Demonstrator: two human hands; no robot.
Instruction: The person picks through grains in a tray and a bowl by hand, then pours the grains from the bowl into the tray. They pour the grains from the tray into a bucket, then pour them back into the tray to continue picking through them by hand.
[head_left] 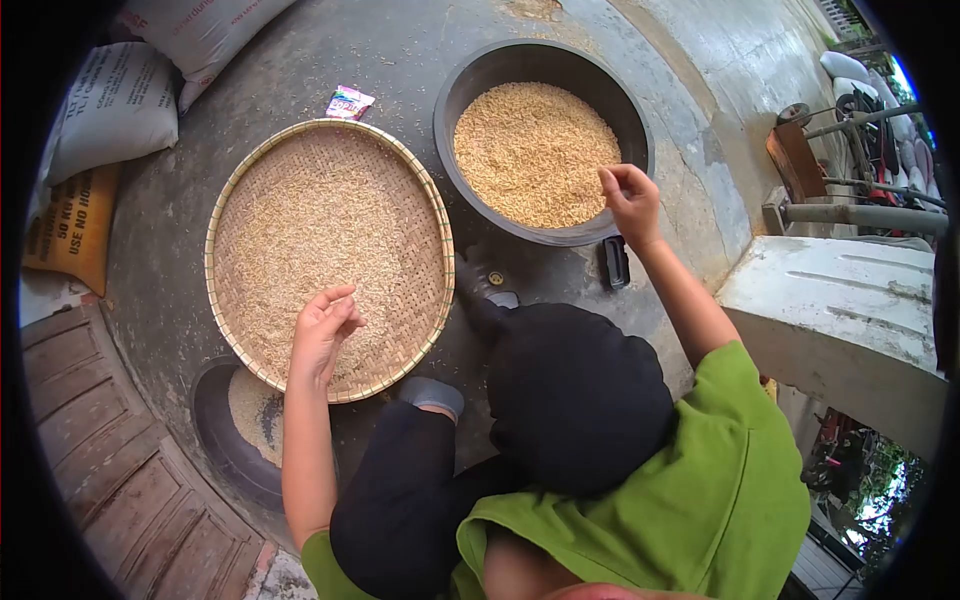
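Note:
A round woven bamboo tray [432, 200] lies on the floor, spread with pale grain [300, 240]. Over its lower part is my left hand [328, 325], fingers curled in toward the thumb; whatever they may hold is too small to see. To the right stands a large black basin [455, 95] filled with golden grain [535, 150]. My right hand [632, 205] is at this basin's right rim, thumb and fingertips pinched together, and I cannot make out anything between them.
Another dark basin [210, 400] with grain sits partly under the tray. A small purple-pink packet [349, 102] lies beyond the tray, and a black oblong object [614, 262] near the large basin. Full sacks [115, 105] are at upper left, a wooden door [150, 490] at lower left, a concrete ledge [830, 300] at right.

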